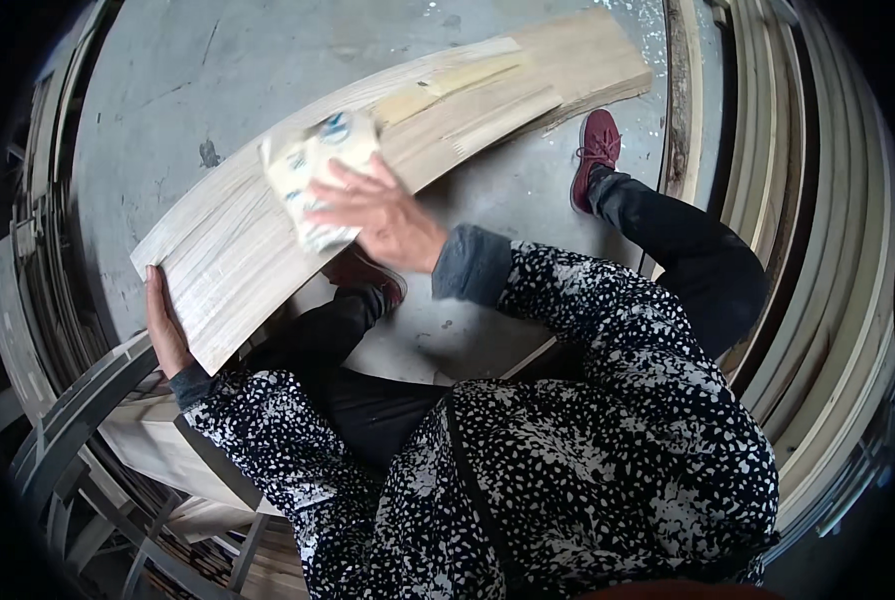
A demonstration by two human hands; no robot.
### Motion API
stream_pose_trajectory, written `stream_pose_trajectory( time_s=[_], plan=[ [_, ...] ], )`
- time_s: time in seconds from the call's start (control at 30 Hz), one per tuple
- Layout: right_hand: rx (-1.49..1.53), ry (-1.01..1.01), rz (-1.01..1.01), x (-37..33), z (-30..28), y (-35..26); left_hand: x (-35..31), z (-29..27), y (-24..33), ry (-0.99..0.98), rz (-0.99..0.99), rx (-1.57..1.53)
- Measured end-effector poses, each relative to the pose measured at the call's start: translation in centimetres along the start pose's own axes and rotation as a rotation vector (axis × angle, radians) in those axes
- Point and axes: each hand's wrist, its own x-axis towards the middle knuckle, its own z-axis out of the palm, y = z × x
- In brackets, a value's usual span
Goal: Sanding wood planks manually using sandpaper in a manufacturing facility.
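Observation:
A long pale wooden board (229, 262) slants from lower left to upper right in front of me. Its near left end rests against my left hand (168, 325), which grips that end edge. On the board's face lies a cream sheet with blue print (297, 180), resembling the back of sandpaper. My right hand (387, 215) holds this sheet down with its fingers spread over it; hand and sheet are slightly blurred. The sheet's underside is hidden. Beyond it, a yellowish patch (452, 88) runs along the wood.
Long timber strips (802, 250) lie stacked along the right. Grey metal framing (87, 420) and more wood stand at the left. A maroon shoe (597, 150) is below the board's far end, on the grey concrete floor (167, 120).

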Motion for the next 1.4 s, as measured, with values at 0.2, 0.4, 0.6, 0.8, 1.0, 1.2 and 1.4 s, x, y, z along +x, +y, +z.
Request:
stream_pose_trajectory(
  time_s=[0.2,0.4,0.6,0.8,1.0,1.2,1.4],
  plan=[
    [-0.149,0.211,0.624,-5.0,-5.6,19.5,-0.7,0.0,0.9,0.005,-0.012,-0.020],
    [-0.165,0.236,0.665,-5.8,-5.5,19.1,-0.2,0.2,0.7,-0.043,-0.015,-0.030],
    [0.152,0.076,0.046,-0.5,1.2,-6.0,0.9,-0.9,-0.3,-0.120,-0.132,-0.083],
    [0.104,0.039,-0.001,-1.3,-0.1,-2.1,0.5,-0.4,-0.2,-0.104,-0.093,-0.058],
    [-0.202,0.163,0.826,-7.3,-8.2,23.1,0.2,-0.2,0.3,-0.070,-0.079,-0.058],
    [-0.252,0.299,0.745,-7.9,-5.9,22.2,0.8,1.4,-0.7,-0.047,0.001,-0.059],
    [0.087,0.049,0.163,-0.7,1.0,-2.4,0.7,-0.7,0.0,-0.076,-0.039,-0.076]
  ],
)
